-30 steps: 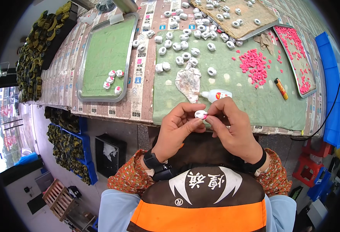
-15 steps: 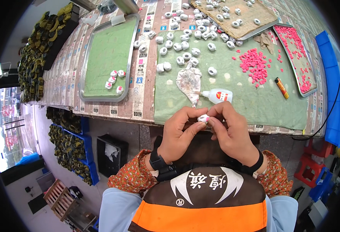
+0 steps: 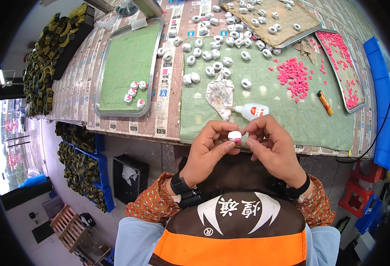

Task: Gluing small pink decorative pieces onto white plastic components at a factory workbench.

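My left hand (image 3: 206, 153) pinches a small white toy head (image 3: 234, 134) with a pink piece on its lower right side, above the table's front edge. My right hand (image 3: 275, 148) is close beside it on the right. Its fingers are bent, with thumb and forefinger apart and nothing seen between them. Just beyond the hands, a glue bottle (image 3: 253, 110) lies on its side, its nozzle toward a stained white cloth (image 3: 220, 95). Several loose white toy heads (image 3: 206, 55) are scattered farther back, and small pink pieces (image 3: 292, 77) lie heaped to the right.
A green-lined metal tray (image 3: 126, 57) at left holds several white heads with pink pieces. At the back is a brown-lined tray (image 3: 283, 37) with more heads; a tray of pink pieces (image 3: 351, 95) is at right. An orange-yellow tube (image 3: 325, 103) lies on the green cloth (image 3: 288, 128).
My right thumb and forefinger have come off the toy head and moved slightly right. The head has turned in my left fingers, so its pink piece shows more.
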`<state>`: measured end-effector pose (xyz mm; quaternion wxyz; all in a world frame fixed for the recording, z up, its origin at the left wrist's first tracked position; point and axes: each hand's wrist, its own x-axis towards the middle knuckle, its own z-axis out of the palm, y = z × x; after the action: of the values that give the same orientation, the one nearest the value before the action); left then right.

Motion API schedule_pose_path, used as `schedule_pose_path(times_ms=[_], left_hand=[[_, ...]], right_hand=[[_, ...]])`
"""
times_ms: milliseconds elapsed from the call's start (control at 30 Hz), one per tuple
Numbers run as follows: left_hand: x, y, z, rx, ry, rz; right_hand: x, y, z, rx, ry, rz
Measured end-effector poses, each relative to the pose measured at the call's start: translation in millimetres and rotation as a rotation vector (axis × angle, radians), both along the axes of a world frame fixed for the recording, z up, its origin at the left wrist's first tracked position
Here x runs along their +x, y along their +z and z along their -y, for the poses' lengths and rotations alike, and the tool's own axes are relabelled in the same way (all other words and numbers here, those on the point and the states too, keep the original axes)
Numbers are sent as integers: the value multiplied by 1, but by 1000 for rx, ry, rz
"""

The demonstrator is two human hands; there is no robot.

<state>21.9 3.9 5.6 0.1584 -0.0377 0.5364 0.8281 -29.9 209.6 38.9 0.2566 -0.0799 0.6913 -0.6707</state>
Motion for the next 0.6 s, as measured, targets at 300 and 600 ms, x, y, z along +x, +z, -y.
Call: schedule_pose_path(times_ms=[300,600], left_hand=[[1,-1,1,-37,4,18],[3,-4,3,-75,1,70]], right_hand=[[-1,-2,-15,167,-44,-144],[-7,2,-18,258,-43,-349]])
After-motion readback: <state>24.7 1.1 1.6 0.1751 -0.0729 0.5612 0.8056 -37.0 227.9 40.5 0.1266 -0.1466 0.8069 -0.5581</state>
